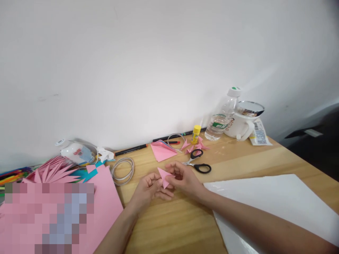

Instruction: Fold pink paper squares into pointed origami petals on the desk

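A small piece of folded pink paper [164,177] with pointed corners is held up over the table between my hands. My right hand [182,179] pinches its right side between thumb and fingers. At its lower left edge, my left hand [150,188] grips with the thumb and curled fingers, the other fingers lying below. Scissors [202,168] with black handles lie just beyond my right hand, their blades partly hidden by it. Farther back are several folded pink paper pieces [198,146] around a yellow glue stick [196,134], and a stack of paper squares [162,151], pink on top.
A water bottle [218,123] and a white mug [237,125] stand at the back right. White sheeting [270,204] covers the right front. Pink paper [108,197] and a pink fan-folded piece [53,171] lie left, near coiled rings [123,171]. Marker pens [131,150] lie along the wall.
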Demonstrator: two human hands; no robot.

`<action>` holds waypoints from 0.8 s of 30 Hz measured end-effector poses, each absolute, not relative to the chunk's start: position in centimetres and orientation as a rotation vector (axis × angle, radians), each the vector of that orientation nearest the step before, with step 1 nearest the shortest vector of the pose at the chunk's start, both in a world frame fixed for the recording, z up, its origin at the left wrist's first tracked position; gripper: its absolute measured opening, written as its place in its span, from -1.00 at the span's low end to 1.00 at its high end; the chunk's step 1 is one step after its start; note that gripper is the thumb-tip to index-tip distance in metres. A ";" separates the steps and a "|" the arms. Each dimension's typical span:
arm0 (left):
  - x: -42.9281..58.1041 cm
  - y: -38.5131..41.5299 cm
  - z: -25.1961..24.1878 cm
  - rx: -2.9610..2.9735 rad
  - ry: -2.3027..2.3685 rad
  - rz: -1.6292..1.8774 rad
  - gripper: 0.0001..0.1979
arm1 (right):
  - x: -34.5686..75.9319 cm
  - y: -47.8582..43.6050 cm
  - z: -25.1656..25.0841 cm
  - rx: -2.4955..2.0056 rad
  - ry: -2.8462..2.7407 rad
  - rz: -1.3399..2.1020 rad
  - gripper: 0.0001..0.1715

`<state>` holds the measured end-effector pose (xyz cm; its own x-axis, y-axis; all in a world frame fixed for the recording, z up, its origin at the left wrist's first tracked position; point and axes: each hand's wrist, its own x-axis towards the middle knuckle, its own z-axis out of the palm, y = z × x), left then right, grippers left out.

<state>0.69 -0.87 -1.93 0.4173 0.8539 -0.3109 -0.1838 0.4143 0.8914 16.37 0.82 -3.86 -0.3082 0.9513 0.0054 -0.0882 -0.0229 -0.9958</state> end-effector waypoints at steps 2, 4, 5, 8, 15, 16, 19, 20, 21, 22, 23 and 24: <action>0.8 -0.9 -1.9 0.896 0.883 0.780 -0.75 | 16.4 0.8 -3.8 -0.998 -1.404 1.439 -0.80; 0.8 -1.0 -1.8 0.895 0.878 0.789 -0.74 | 16.4 0.7 -3.6 -1.001 -1.439 1.399 -0.88; 0.9 -1.1 -1.8 0.895 0.885 0.794 -0.74 | 16.4 0.7 -3.5 -0.997 -1.445 1.397 -0.90; 1.0 -1.1 -1.9 0.893 0.925 0.808 -0.75 | 16.3 0.7 -3.2 -0.973 -1.434 1.443 -0.86; 0.5 -1.0 -2.0 0.877 0.862 0.789 -0.78 | 16.4 0.9 -3.4 -0.936 -1.404 1.422 -0.84; 0.5 -1.0 -2.0 0.864 0.847 0.778 -0.80 | 16.5 0.9 -3.5 -0.932 -1.396 1.408 -0.84; 0.5 -1.1 -1.9 0.838 0.822 0.763 -0.82 | 16.5 1.0 -3.8 -0.908 -1.386 1.378 -0.83; 0.6 -1.1 -1.8 0.834 0.823 0.764 -0.82 | 16.5 1.0 -3.8 -0.900 -1.389 1.370 -0.83; 0.7 -1.2 -1.8 0.830 0.829 0.766 -0.82 | 16.5 1.0 -3.8 -0.893 -1.393 1.363 -0.83; 0.7 -1.2 -1.8 0.825 0.836 0.766 -0.82 | 16.5 1.0 -3.8 -0.890 -1.400 1.355 -0.84; 0.8 -1.2 -1.7 0.817 0.847 0.764 -0.82 | 16.5 0.9 -3.8 -0.895 -1.409 1.343 -0.85; 0.8 -1.2 -1.7 0.808 0.861 0.758 -0.82 | 16.5 0.8 -3.7 -0.908 -1.419 1.327 -0.86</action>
<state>0.82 -1.19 -1.69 0.4429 0.8272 -0.3457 -0.2384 0.4804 0.8440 16.45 0.83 -3.68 -0.2661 0.9520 0.1515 -0.0878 0.1326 -0.9873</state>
